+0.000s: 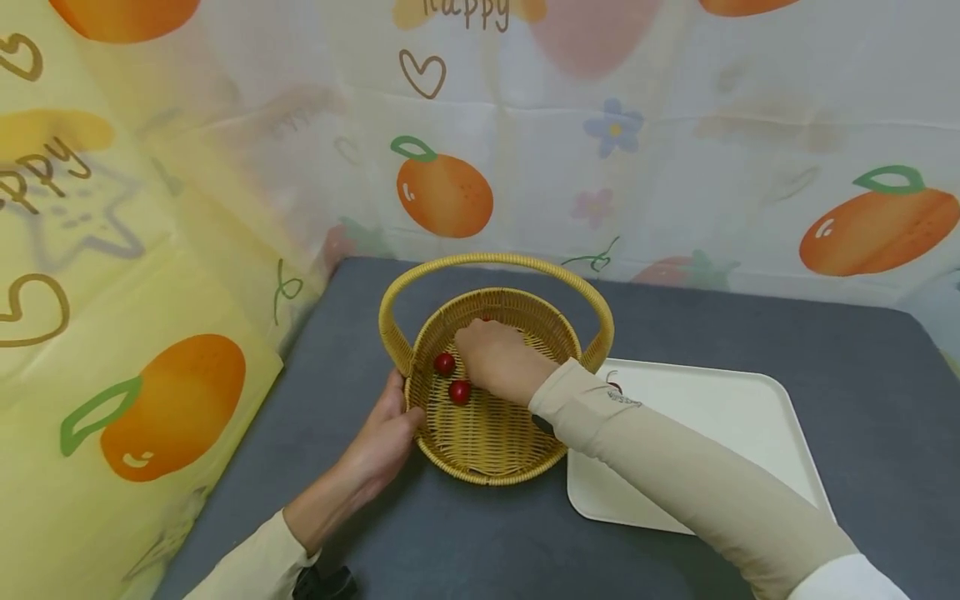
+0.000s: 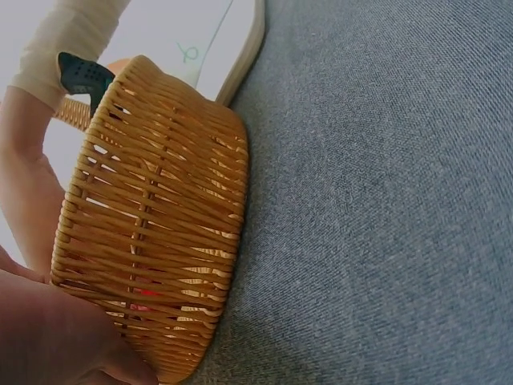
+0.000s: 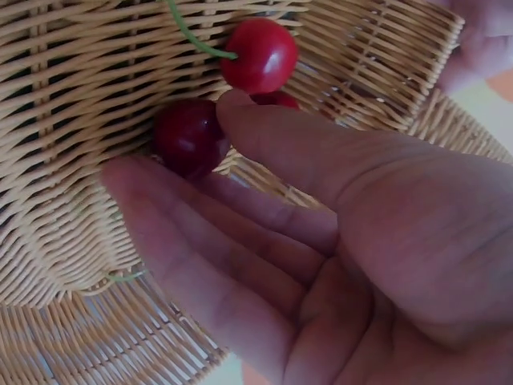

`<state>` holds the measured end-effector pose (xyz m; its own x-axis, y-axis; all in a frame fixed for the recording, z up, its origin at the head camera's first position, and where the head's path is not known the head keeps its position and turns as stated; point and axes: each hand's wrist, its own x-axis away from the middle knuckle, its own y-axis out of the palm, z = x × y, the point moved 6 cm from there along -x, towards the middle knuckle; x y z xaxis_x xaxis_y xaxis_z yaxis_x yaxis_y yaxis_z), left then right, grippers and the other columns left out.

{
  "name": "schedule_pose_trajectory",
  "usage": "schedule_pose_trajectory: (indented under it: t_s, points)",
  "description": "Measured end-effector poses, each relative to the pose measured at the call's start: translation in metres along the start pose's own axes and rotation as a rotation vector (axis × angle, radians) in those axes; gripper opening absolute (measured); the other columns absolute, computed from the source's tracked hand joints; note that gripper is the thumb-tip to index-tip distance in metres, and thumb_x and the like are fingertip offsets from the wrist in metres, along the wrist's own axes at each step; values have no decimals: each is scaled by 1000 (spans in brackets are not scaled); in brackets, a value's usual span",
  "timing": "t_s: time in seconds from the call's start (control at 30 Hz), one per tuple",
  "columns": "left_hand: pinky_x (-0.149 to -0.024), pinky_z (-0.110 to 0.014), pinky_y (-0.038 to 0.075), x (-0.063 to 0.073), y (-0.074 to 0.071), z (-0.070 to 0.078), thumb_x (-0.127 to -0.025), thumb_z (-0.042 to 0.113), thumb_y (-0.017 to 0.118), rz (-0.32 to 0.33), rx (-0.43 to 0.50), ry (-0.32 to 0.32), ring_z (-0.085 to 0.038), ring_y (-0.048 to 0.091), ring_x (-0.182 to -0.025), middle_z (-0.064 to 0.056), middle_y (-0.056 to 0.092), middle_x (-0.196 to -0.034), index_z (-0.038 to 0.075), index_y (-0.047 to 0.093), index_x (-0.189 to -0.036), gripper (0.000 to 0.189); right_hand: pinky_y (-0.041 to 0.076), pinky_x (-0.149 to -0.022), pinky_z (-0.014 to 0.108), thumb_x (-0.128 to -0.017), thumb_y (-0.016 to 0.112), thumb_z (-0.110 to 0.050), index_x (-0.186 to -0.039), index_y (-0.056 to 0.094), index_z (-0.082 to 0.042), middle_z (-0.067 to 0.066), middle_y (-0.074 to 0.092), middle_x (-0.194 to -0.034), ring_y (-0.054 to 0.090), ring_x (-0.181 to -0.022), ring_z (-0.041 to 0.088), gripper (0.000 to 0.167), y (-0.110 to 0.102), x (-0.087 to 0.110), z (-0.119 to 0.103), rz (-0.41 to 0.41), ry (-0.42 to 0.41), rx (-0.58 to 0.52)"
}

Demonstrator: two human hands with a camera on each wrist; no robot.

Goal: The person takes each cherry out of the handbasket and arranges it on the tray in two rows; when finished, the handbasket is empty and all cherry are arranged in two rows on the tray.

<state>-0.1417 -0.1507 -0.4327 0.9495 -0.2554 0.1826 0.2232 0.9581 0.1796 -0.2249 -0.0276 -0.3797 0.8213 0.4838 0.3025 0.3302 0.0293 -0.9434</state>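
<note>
We see a dark cherry (image 3: 186,138) pinched in the right hand (image 1: 501,360) inside the wicker basket (image 1: 487,454), near two red cherries (image 1: 460,392) on the basket's floor. Our left hand (image 1: 384,435) grips the basket's left side; a white tray (image 1: 708,396) lies to its right, on grey cloth (image 1: 450,542).

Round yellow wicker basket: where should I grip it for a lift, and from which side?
Probably the crown of the arched yellow wicker handle, coming from above: the arch rises over the basket and its top is untouched. The left hand grips the left rim and the right hand is inside, so neither covers the crown.
</note>
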Motion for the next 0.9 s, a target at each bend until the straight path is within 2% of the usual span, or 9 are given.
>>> schedule_pose_trajectory:
  t_s: [0.17,0.37,0.5,0.6,0.73,0.9]
  points:
    - [-125,-51,18,-2,1,-1,-92,-18,33,5,-7,-9,-30,23,-154,-15,20,-169,10,8,-164,81,52,-66,33,-103,63,-4,-103,68,-7,6,63,-88,58,-77,18,5,-5,12,1,39,-58,-1]
    - [-124,-52,20,-3,0,-1,-93,-17,34,4,-6,-18,-30,23,-154,-15,20,-169,11,7,-163,80,57,-71,37,-98,68,0,-94,67,-7,7,66,-87,66,-81,23,8,-19,46,-2,190,-167,29]
    - [-123,-49,24,-2,0,-2,-93,-17,34,6,-11,-26,-31,26,-152,-15,22,-168,10,8,-163,79,56,-68,35,-97,71,-2,-102,70,-8,4,66,-87,65,-77,21,8,-26,79,-4,252,-198,63]
    - [-120,-46,30,-2,0,-2,-93,-17,34,7,-11,-32,-32,29,-149,-17,24,-166,10,10,-162,78,55,-66,31,-97,74,-6,-114,70,-8,2,67,-94,65,-79,18,18,-29,107,-3,268,-194,64]
    - [-116,-43,36,-1,2,-1,-92,-18,34,5,-1,-32,-35,32,-146,-20,27,-164,9,11,-161,78,50,-62,26,-95,79,-13,-118,68,-14,-4,65,-99,62,-78,10,25,-30,146,7,295,-189,-21]
    - [-117,-42,35,-2,4,1,-91,-18,34,-1,-7,-25,-33,28,-150,-17,24,-167,10,10,-162,80,52,-66,26,-94,81,-16,-119,67,-20,-12,62,-103,59,-82,4,29,-29,189,32,420,-212,-112]
